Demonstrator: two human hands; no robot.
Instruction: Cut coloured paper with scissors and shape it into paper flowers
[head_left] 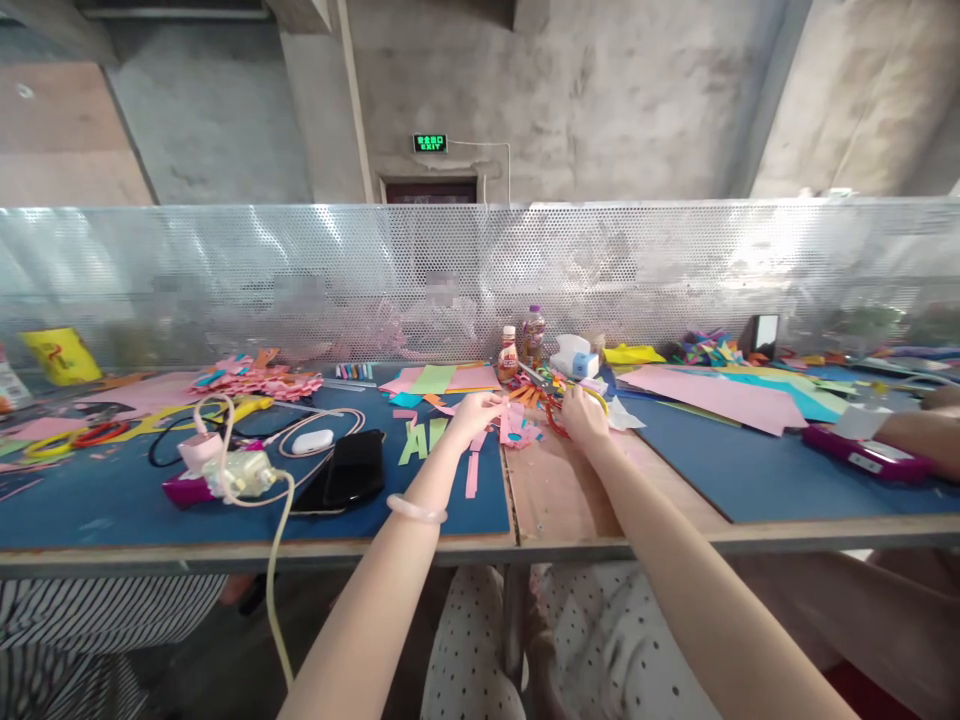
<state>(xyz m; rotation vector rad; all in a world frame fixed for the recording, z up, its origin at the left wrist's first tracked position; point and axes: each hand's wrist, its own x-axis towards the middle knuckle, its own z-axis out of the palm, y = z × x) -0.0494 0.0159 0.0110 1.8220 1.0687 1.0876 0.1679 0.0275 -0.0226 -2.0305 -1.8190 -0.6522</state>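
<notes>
My left hand [478,412], with a pale bracelet on its wrist, has its fingers closed at the edge of a pink paper piece [507,424]. To its right, my right hand [586,420] is wrapped round a pair of scissors [537,377]. Their blades point up and to the left, and parts of a yellow and a red handle loop show beside the fingers. Small pink and orange paper scraps [528,432] lie between my hands. Green cut-out letters [414,442] and a narrow pink strip [472,475] rest on the blue mat near my left forearm.
Two bottles [508,355] and a tissue pack [574,357] stand behind my hands. A black phone [351,470], cables and a power adapter [241,474] lie left. Coloured sheets [720,395] spread right, where another person's arm [916,440] reaches in. A perforated metal screen [300,280] closes the back.
</notes>
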